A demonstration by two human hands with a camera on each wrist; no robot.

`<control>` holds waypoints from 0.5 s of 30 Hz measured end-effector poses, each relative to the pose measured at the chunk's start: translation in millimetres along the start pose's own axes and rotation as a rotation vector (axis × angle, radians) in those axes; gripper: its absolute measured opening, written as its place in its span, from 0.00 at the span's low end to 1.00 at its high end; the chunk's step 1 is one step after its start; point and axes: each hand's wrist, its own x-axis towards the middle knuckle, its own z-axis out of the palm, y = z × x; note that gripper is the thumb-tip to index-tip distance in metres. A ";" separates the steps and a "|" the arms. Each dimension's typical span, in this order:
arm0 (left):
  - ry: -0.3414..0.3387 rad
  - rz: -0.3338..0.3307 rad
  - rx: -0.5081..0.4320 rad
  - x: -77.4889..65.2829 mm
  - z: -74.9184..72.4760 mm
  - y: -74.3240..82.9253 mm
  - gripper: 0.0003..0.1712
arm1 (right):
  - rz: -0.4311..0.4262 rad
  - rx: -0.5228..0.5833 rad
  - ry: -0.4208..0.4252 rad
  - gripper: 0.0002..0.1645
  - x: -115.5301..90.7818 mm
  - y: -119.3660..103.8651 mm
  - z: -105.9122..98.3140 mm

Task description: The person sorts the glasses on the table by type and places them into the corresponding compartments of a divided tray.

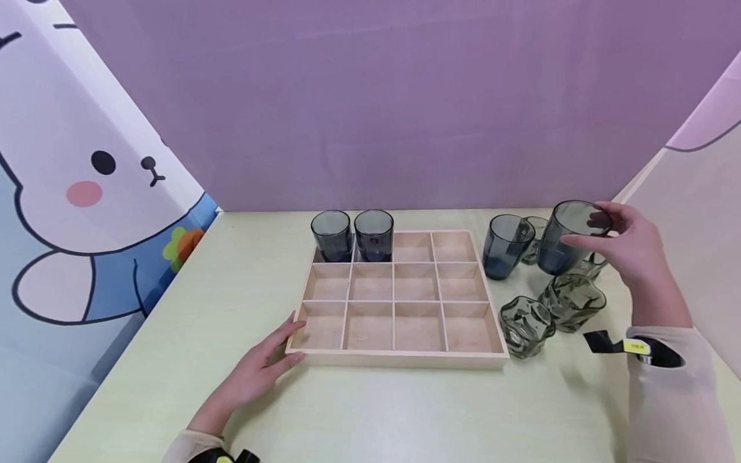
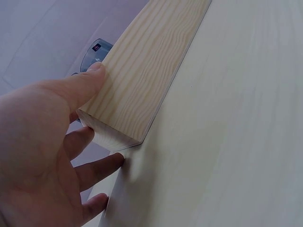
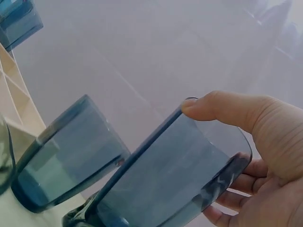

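My right hand holds a blue-grey glass tumbler near its rim, thumb on one side and fingers on the other. The tumbler is tilted above the other glasses on the right. A matching tumbler stands just left of it. My left hand touches the front left corner of a wooden compartment tray, its fingers loosely spread. In the left wrist view the thumb lies at the upper edge of the tray's wall. Two more blue-grey tumblers, one beside the other, stand in the back row's left compartments.
Right of the tray stand wavy green-grey glasses, one close by its front right side and another behind it. Further glasses are partly hidden behind the held tumbler. A purple backdrop rises at the pale table's back edge.
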 end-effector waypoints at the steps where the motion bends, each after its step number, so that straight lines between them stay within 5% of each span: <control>1: 0.000 -0.003 0.000 0.0 0.6 -0.5 0.31 | 0.002 0.016 0.004 0.40 -0.9 -1.1 -0.2; 15: 0.009 -0.009 0.010 -0.6 2.6 0.0 0.32 | -0.038 0.334 0.065 0.36 -15.9 -14.8 -1.6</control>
